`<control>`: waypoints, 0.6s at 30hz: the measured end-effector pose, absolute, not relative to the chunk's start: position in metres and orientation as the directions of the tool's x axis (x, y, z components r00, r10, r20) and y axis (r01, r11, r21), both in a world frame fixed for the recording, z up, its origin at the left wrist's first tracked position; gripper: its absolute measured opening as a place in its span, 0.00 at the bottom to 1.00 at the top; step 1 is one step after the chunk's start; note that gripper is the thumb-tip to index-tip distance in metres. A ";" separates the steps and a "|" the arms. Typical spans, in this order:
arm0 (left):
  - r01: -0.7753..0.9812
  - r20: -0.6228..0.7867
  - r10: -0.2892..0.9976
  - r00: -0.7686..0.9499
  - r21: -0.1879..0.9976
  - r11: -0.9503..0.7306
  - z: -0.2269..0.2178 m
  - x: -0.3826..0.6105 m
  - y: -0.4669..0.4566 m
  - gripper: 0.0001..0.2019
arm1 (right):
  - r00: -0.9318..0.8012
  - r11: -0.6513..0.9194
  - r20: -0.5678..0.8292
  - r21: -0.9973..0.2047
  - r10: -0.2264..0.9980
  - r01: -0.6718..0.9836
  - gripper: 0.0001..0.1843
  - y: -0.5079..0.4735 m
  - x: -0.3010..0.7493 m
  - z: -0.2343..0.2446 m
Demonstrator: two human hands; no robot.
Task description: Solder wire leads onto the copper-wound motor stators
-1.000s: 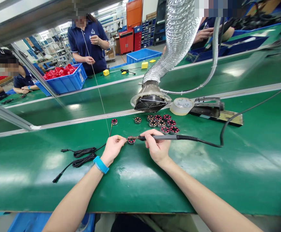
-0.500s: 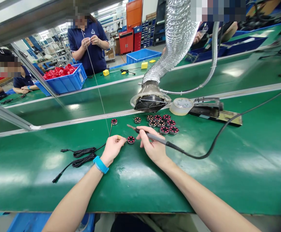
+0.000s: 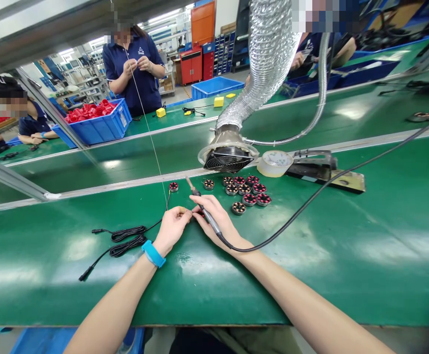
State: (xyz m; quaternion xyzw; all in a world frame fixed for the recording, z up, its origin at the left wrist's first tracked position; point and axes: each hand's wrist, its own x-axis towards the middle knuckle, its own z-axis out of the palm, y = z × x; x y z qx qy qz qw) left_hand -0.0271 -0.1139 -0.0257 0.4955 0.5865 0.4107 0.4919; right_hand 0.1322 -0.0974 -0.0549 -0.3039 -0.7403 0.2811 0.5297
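My right hand (image 3: 216, 220) grips a soldering iron (image 3: 204, 210) whose tip points up and to the left, away from the work. Its black cord (image 3: 310, 199) loops off to the right. My left hand (image 3: 172, 227), with a blue wristband, pinches a thin solder wire (image 3: 151, 142) that runs up out of view. Both hands meet over a small round stator with red coils, now almost hidden under my fingers. Several more round stators (image 3: 249, 189) lie in a cluster just beyond my right hand, and one stator (image 3: 173, 186) lies apart at the left.
A fume extractor hood (image 3: 228, 156) on a silver hose hangs over the bench behind the stators. A tape roll (image 3: 275, 162) on a dispenser lies to its right. A coiled black cable (image 3: 124, 238) lies left of my left hand. Other people work at benches beyond.
My right hand swung the soldering iron from lying level with its tip at the stator to pointing up and left, and moved in over the stator. My left hand stayed put.
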 end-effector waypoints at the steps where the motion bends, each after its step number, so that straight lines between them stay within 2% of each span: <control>1: 0.177 -0.164 0.986 -0.020 0.970 0.165 -0.025 -0.027 -0.114 0.17 | -0.261 0.662 0.615 -0.733 0.744 0.161 0.29 -0.097 0.132 -0.056; 13: 0.210 -0.181 0.983 0.037 0.963 0.169 -0.026 -0.032 -0.111 0.12 | -0.224 0.656 0.617 -0.706 0.755 0.265 0.25 -0.099 0.133 -0.055; 18: 0.264 -0.263 0.961 0.081 0.936 0.234 -0.027 -0.034 -0.112 0.13 | -0.198 0.639 0.608 -0.725 0.769 0.257 0.24 -0.102 0.136 -0.056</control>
